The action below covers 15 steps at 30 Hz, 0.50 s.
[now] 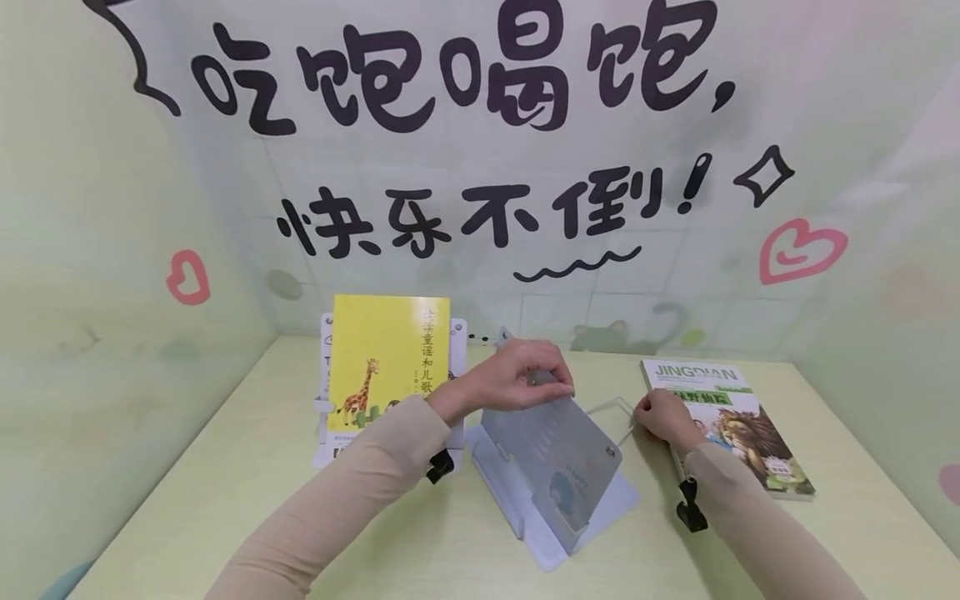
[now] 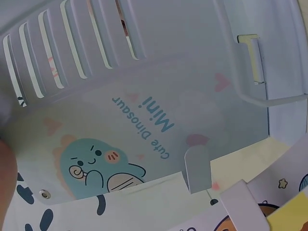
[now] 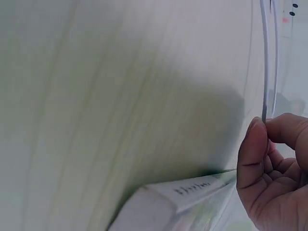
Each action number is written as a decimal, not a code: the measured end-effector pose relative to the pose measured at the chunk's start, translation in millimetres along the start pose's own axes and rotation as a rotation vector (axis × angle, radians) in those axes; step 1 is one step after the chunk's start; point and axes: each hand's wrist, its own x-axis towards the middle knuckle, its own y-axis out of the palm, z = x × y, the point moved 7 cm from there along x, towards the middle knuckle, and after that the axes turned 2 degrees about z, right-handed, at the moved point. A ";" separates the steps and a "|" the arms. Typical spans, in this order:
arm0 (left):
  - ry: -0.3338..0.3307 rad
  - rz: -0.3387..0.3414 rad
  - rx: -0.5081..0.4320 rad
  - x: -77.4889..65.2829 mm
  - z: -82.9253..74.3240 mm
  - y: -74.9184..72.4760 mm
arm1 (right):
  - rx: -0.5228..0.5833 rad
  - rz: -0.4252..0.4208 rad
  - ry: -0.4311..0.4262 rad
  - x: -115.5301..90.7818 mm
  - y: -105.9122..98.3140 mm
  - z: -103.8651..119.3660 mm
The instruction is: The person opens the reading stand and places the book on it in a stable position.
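Note:
A grey-white metal book stand (image 1: pixel 558 462), printed with a small blue dinosaur and the words "Mini Cute Dinosaur", stands tilted up on its flat base (image 1: pixel 611 504) in the middle of the table. My left hand (image 1: pixel 528 375) grips the top edge of its slotted back panel (image 2: pixel 144 91), fingers bent over it. Behind the panel a thin wire support (image 3: pixel 264 72) sticks out to the right. Thumb and forefinger of my right hand (image 1: pixel 667 417) pinch the end of this wire, close beside a paperback book (image 1: pixel 750 442).
At the left, a yellow book (image 1: pixel 393 350) with a giraffe leans upright on a second white book stand (image 1: pixel 326 383). The paperback lies flat at the right, lion on its cover. A printed wall sheet (image 1: pixel 465 167) encloses the pale wooden table (image 1: pixel 225 500).

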 end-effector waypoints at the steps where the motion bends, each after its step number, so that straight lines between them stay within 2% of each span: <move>1: 0.000 0.001 0.005 -0.1 -0.2 -0.1 | 0.008 0.007 0.005 -0.5 -0.1 0.5; 8: 0.025 -0.010 0.087 -1.1 -3.5 -3.3 | 0.074 0.017 0.018 -5.3 -0.5 -3.8; 15: 0.022 -0.072 0.131 -4.7 3.0 -10.3 | 0.226 0.003 0.057 -12.4 -0.6 -21.3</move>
